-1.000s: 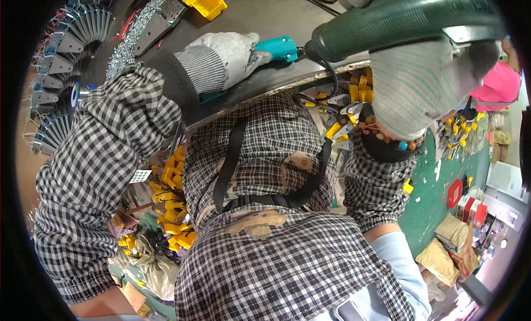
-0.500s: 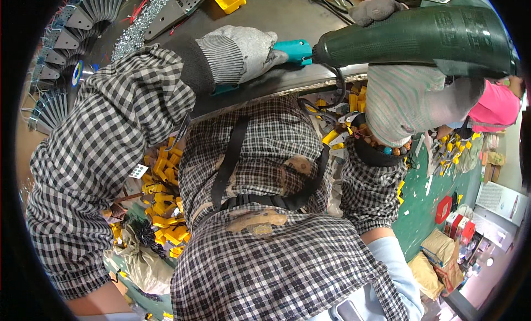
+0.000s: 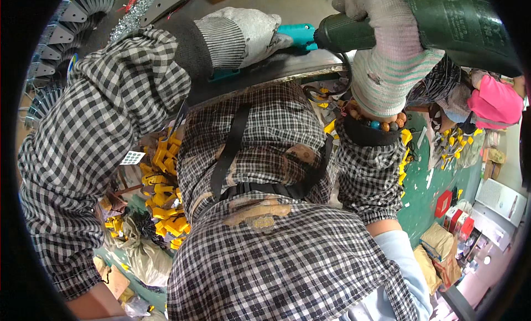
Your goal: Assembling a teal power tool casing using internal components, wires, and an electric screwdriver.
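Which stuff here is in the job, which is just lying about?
In use:
teal piece, in left hand
dark green tool, in right hand

Apparently just lying about:
yellow pieces, heaped at left
metal brackets, upper left
tan sacks, lower right

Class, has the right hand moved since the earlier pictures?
Yes. Judged against the table edge, the right hand has shifted left, now crossing the green tool.

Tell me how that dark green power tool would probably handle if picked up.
The dark green power tool probably feels stiff, given its hard, glossy look, and rather heavy, being long and thick in the right hand. It looks rounded, so it might roll if laid down.
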{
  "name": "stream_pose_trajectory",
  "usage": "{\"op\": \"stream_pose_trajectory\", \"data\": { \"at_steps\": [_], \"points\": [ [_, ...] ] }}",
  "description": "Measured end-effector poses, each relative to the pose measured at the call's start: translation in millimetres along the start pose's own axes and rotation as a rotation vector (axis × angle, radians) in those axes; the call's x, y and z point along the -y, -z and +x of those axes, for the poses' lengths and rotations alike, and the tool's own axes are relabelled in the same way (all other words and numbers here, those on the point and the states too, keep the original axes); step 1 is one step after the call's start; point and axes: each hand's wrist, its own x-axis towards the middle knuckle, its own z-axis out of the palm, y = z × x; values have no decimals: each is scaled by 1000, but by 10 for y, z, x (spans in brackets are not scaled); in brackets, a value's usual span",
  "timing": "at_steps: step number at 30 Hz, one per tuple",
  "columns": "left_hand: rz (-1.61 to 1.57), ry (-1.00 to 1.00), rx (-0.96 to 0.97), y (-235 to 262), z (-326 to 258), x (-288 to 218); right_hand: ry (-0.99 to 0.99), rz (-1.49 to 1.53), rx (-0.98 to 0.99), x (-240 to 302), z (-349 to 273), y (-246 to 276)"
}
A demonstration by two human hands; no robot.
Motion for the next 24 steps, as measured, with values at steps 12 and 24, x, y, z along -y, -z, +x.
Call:
{"op": "stream_pose_trajectory", "data": {
  "at_steps": [12, 24],
  "points": [
    [-177, 22, 41, 75, 89, 52, 909, -847, 223, -579, 442, 578],
    [-1439, -60, 615, 128, 150, 677, -91, 490, 405, 501, 1021, 1022]
  ]
}}
